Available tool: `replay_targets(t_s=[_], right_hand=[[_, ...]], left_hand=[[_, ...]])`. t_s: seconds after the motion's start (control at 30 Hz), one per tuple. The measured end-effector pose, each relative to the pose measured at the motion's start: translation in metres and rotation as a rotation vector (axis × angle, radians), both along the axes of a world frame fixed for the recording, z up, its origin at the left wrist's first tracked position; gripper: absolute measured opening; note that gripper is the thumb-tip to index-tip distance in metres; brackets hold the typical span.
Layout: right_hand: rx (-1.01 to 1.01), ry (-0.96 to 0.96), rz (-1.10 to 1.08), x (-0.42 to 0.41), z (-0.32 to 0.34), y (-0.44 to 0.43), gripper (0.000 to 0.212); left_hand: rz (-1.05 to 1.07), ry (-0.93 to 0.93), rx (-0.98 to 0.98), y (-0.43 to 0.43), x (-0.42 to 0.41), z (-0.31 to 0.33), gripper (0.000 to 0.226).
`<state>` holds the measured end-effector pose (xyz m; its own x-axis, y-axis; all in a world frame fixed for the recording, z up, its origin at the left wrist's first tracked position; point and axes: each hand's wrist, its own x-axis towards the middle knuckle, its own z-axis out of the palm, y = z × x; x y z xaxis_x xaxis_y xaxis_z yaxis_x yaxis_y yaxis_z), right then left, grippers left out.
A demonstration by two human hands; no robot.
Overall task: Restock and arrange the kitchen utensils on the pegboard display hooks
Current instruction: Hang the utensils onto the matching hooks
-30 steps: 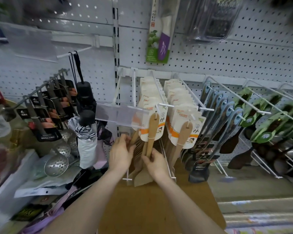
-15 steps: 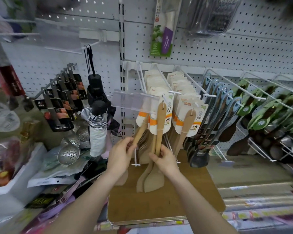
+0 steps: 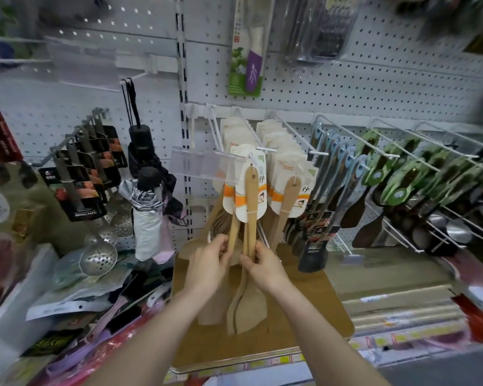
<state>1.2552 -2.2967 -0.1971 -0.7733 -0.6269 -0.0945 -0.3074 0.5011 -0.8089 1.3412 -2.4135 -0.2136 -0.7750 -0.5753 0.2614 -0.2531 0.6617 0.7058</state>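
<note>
Now both hands are pinching hanging wooden spatulas [image 3: 251, 207]: the left hand [image 3: 207, 264] one handle, the right hand [image 3: 265, 264] two, below the pegboard [image 3: 374, 79] hooks.

Two hands [image 3: 207, 264], two folded umbrellas [image 3: 148, 218], one brown board [image 3: 304, 316].

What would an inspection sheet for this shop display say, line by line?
Surface: white pegboard with wire hooks; a brown board lies below.
Job's things: wooden spatulas on cards, hanging from the middle hooks.
Clutter: packets heaped at lower left.
Hands: left hand grips a spatula handle; right hand grips spatula handles beside it.
Cables: nothing seen.
Surroundings: folded umbrellas, perforated skimmers, black turners, green-carded utensils.
</note>
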Motion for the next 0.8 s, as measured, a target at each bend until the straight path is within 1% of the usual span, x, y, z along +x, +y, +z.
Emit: replay_targets(t_s=[0.27,0.47,0.57,0.67,0.73,0.8], right_hand=[[0.045,0.045,0.022,-0.008,0.004,-0.007,0.027],[0.067,0.048,-0.008,-0.018,0.004,-0.017,0.034],[0.077,0.055,-0.012,-0.022,0.003,-0.022,0.040],[0.067,0.051,-0.004,-0.025,0.002,-0.025,0.045],[0.055,0.032,0.003,-0.027,0.001,-0.028,0.047],[0.044,0.011,0.003,-0.028,-0.001,-0.031,0.047]], left_hand=[[0.047,-0.039,-0.005,-0.007,-0.027,-0.002,0.012],[0.054,-0.072,0.015,-0.015,-0.039,-0.004,0.025],[0.070,-0.029,0.003,-0.020,-0.035,-0.004,0.026],[0.143,0.067,-0.006,-0.031,-0.030,-0.005,0.024],[0.195,0.117,-0.006,-0.040,-0.029,-0.004,0.026],[0.227,0.127,-0.013,-0.048,-0.031,-0.001,0.031]])
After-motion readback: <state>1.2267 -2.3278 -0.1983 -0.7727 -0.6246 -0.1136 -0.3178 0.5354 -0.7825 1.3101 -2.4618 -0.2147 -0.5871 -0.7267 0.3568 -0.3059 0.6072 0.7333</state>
